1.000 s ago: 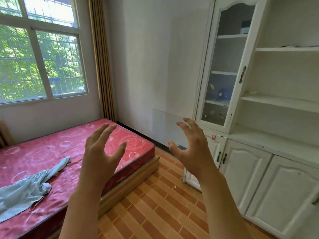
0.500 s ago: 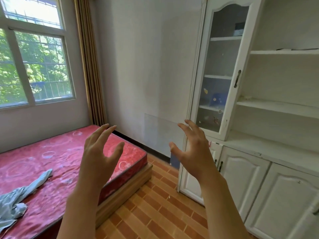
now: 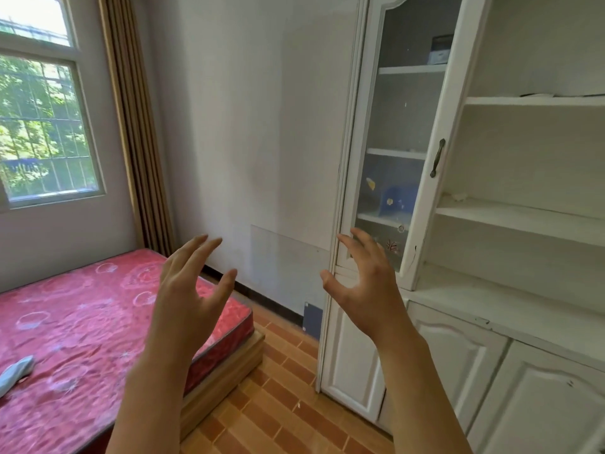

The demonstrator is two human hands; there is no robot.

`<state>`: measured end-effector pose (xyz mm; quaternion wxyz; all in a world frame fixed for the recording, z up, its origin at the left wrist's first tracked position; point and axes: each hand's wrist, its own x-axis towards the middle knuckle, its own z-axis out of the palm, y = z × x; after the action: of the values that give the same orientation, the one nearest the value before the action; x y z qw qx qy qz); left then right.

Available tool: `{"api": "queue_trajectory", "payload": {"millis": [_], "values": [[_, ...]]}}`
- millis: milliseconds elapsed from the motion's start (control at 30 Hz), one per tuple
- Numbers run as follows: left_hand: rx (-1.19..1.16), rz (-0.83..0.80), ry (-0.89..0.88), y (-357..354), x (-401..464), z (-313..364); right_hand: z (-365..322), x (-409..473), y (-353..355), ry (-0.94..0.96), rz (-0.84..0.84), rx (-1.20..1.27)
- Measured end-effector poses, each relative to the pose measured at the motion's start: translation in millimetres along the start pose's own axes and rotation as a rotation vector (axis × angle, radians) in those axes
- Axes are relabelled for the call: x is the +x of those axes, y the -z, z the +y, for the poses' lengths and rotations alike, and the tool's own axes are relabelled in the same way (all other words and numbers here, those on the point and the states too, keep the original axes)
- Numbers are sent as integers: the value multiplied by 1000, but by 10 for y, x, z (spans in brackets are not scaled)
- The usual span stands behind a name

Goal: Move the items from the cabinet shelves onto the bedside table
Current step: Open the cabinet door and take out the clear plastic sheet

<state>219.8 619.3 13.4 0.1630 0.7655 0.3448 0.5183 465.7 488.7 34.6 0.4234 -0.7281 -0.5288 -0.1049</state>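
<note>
both hands are raised in front of the body, backs toward the camera, and neither holds or touches anything. the left hand (image 3: 186, 299) has its fingers spread and lightly curled, thumb held out to the side, with the red mattress (image 3: 82, 322) behind it. the right hand (image 3: 366, 290) is spread just as wide, fingers bent like a loose claw, and it hangs in the air in front of the lower edge of the glass door (image 3: 396, 152) of the white cabinet (image 3: 510, 355), without reaching it.

the glass door looks shut. behind the glass, a small box (image 3: 438, 52) sits on the top shelf, a blue item (image 3: 394, 199) stands on a lower shelf, and some small bits lie on the shelf under that; what they are is too blurred to tell. the open shelves (image 3: 523, 217) to the right carry only a small white scrap (image 3: 458, 196) and something flat on the upper one.

a pale blue cloth (image 3: 13, 371) lies on the mattress at the left edge. a window (image 3: 42, 132) and a tan curtain (image 3: 134, 126) fill the far corner.
</note>
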Motion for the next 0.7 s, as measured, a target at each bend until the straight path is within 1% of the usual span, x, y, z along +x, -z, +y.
{"api": "queue_trajectory", "payload": {"millis": [200, 333, 533, 700], "values": [[-22, -8, -10, -780, 366, -12, 604, 464, -6, -8, -20, -19], [-16, -55, -48, -1172, 649, -7, 970, 726, -46, -31, -15, -58], [-86, -89, -96, -1692, 1214, -29, 1287, 1208, -157, -46, 47, -87], [-121, -165, -154, -2157, 1763, -208, 1436, 1603, -322, -94, 96, -123]]}}
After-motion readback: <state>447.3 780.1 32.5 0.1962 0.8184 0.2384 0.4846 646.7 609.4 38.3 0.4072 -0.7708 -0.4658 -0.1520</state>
